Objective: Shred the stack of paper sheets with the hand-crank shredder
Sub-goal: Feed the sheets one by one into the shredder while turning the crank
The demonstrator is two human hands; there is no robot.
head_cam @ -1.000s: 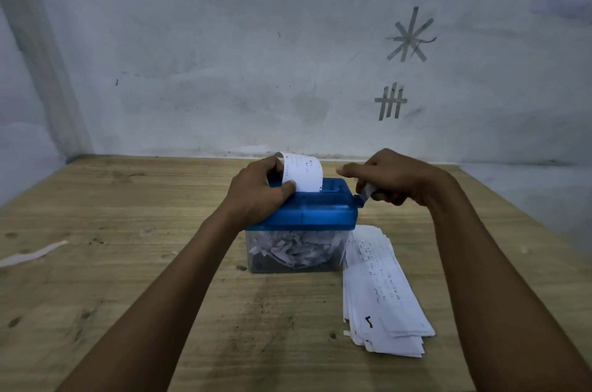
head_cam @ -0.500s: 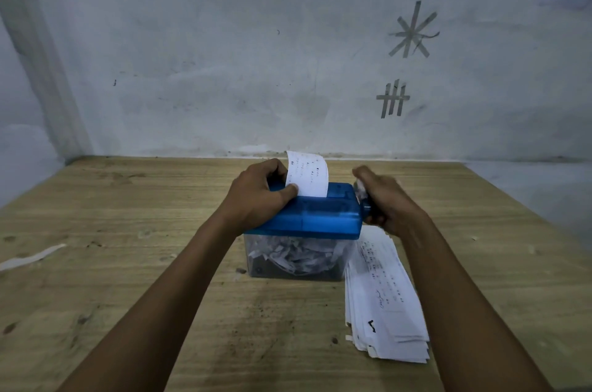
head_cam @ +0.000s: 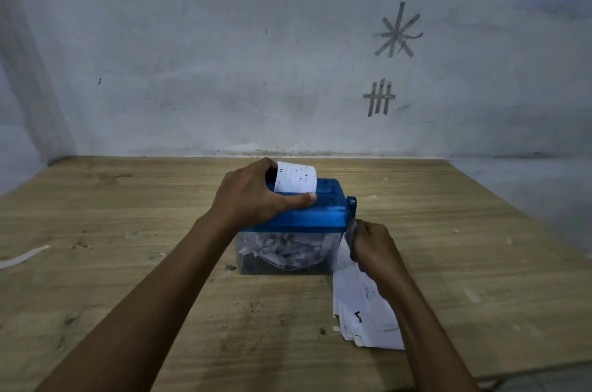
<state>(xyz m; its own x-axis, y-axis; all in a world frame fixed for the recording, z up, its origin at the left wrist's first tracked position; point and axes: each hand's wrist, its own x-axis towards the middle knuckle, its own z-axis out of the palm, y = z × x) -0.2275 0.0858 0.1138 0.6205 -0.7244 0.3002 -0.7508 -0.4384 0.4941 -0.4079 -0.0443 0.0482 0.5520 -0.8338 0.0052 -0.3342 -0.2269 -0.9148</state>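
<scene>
A small hand-crank shredder [head_cam: 323, 217] with a blue top and a clear bin full of white shreds [head_cam: 285, 252] stands mid-table. A white printed sheet [head_cam: 296, 179] sticks up curled from its slot. My left hand [head_cam: 256, 196] grips the blue top, thumb laid along the front just below the sheet. My right hand [head_cam: 371, 247] is closed on the crank handle [head_cam: 351, 225] at the shredder's right side, low in its turn. A stack of paper sheets [head_cam: 360, 305] lies on the table right of the shredder, partly hidden by my right forearm.
The wooden table [head_cam: 128, 263] meets a grey wall at the back, with tape marks [head_cam: 397, 31] on it. A paper strip [head_cam: 22, 257] lies near the left edge. The table's right edge runs diagonally; its front right corner is near my right arm.
My right hand has swung the crank from the top of its circle down toward me. The sheet sits a little lower in the slot. My left hand has stayed on the top.
</scene>
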